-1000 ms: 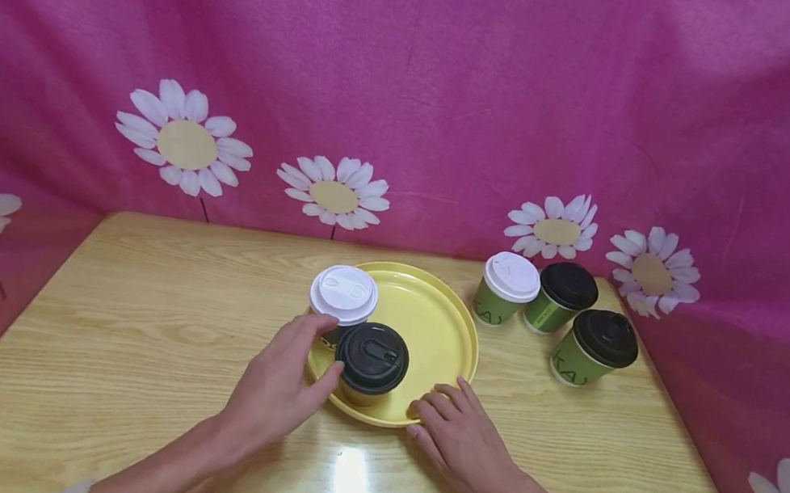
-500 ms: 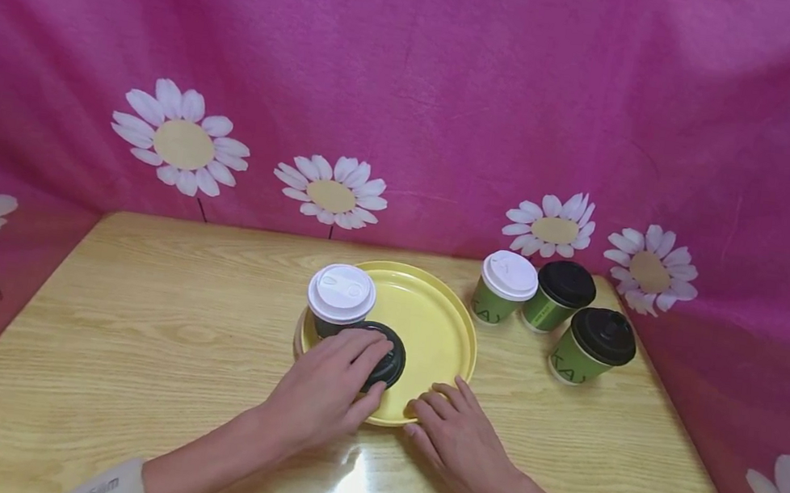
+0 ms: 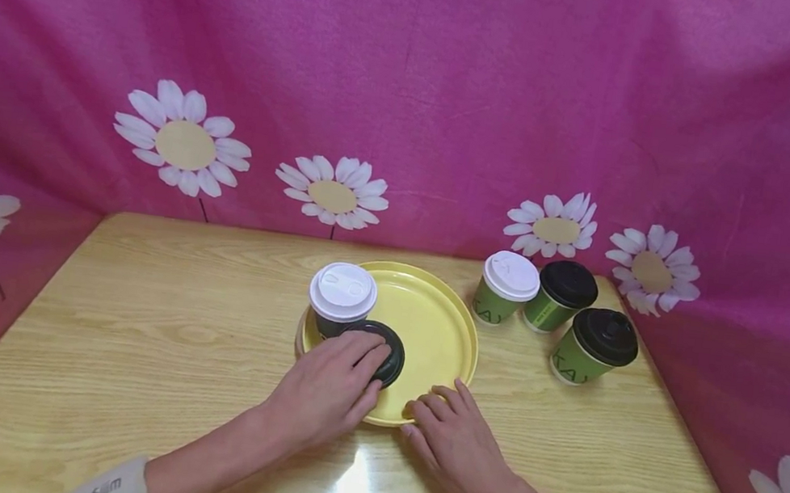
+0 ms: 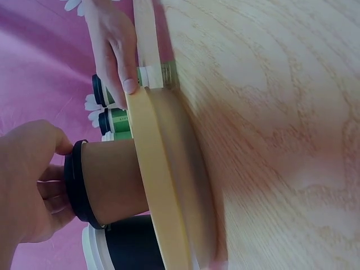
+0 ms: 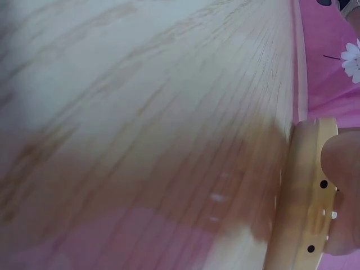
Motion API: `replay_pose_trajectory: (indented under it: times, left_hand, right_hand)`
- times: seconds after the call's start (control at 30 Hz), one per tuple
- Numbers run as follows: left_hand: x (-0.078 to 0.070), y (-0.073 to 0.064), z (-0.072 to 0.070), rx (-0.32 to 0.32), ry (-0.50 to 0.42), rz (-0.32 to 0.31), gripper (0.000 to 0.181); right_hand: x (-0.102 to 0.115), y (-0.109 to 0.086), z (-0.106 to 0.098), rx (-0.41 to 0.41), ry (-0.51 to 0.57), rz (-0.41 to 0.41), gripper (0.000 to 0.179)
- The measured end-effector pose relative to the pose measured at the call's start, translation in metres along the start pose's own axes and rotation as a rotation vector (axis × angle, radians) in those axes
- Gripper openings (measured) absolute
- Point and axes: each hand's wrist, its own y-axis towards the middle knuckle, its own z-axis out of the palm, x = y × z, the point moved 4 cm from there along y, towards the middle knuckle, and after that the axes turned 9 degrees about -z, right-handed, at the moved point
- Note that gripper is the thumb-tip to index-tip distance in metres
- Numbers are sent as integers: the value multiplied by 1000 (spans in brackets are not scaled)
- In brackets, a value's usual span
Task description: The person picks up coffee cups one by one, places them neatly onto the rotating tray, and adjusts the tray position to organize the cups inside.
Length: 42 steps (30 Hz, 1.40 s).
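Observation:
A round yellow tray (image 3: 437,324) lies on the wooden table, bearing two lidded coffee cups near its left side. My left hand (image 3: 331,386) reaches over the brown coffee cup (image 4: 115,180) and grips its black lid (image 4: 76,183), thumb on one side and fingers on the other. That cup stands upright on the tray. Just behind it is a black coffee cup with a white lid (image 3: 342,293). With my right hand (image 3: 464,441) I hold the tray's near right rim, fingers over the inside and thumb outside. The right wrist view shows fingertips (image 5: 342,163) at the tray rim.
Three green coffee cups stand on the table right of the tray: one with a white lid (image 3: 508,284), one with a black lid (image 3: 565,290), and a nearer one with a black lid (image 3: 596,347). A pink flowered cloth (image 3: 411,102) hangs behind the table and along its sides.
My left hand has moved right from beside the brown coffee cup, its fingers spread before, and now holds the black lid from above. The right hand stays on the tray rim.

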Motion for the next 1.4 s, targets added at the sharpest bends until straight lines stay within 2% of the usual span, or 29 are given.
replay_pose_trajectory:
  times: [0.3,0.6,0.77,0.87,1.0,1.1,1.4]
  left_hand:
    - [1,0,-1,1,3,-1,36]
    - [2,-2,-1,13,8,-10,35]
    - [3,-2,-1,23,1,-9,36]
    - [4,-2,-1,30,-6,-10,36]
    - [6,-3,-2,29,-6,-7,37]
    - [8,-3,-2,26,-1,-3,38]
    - [9,-3,-3,16,7,11,36]
  right_hand:
    - [6,2,-2,-15,-57,-21,22]
    - [8,1,-4,55,-96,4,26]
    - [4,0,-7,85,-51,11,31]
    - [-1,-1,-10,96,13,-20,31]
    - [-13,-1,-14,100,74,-110,35]
    - [-26,-2,-16,92,70,-159,40]
    - [-65,-6,-20,106,10,-237,48]
